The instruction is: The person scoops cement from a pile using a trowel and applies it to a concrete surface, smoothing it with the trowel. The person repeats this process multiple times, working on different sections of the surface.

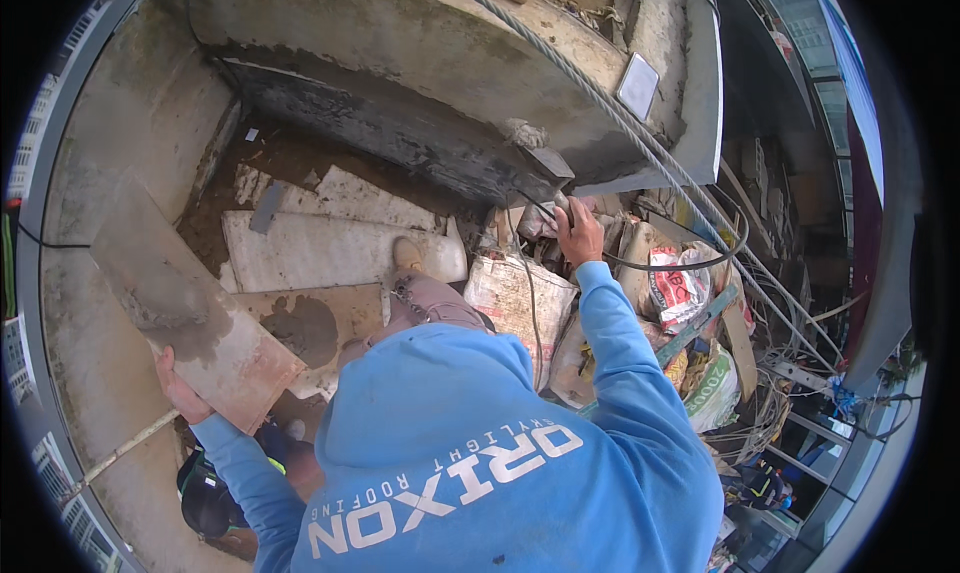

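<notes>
Left hand: your fingers are clamped on the near end of the long flat grey slab, left of the blue hooded sweatshirt.
Slab: tilted, reaching up and left from the sweatshirt.
Right hand: closed on a thin black cable, beyond the sweatshirt.
Sacks: just beyond the sweatshirt.
Concrete ledge: farthest.
</notes>
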Tool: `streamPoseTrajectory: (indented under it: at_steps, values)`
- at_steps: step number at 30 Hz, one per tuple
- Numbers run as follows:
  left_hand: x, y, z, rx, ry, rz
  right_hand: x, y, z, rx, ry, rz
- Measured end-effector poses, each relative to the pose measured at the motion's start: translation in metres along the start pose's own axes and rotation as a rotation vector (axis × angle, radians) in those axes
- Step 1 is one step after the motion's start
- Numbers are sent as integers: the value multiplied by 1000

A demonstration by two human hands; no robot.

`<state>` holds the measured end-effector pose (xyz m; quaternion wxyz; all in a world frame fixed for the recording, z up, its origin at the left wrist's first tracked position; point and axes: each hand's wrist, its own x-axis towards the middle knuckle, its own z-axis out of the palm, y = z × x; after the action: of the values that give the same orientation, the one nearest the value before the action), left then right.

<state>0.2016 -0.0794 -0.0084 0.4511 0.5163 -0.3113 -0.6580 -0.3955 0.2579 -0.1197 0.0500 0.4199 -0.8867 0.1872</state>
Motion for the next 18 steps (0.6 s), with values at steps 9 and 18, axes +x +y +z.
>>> streamPoseTrajectory:
  at_steps: [9,18]
  values:
    - [-11,-23,52,-194,-9,-180,42,121,84,-338,-633,382]
    - [-21,-55,29,-63,179,-166,52,111,60,-290,-682,475]
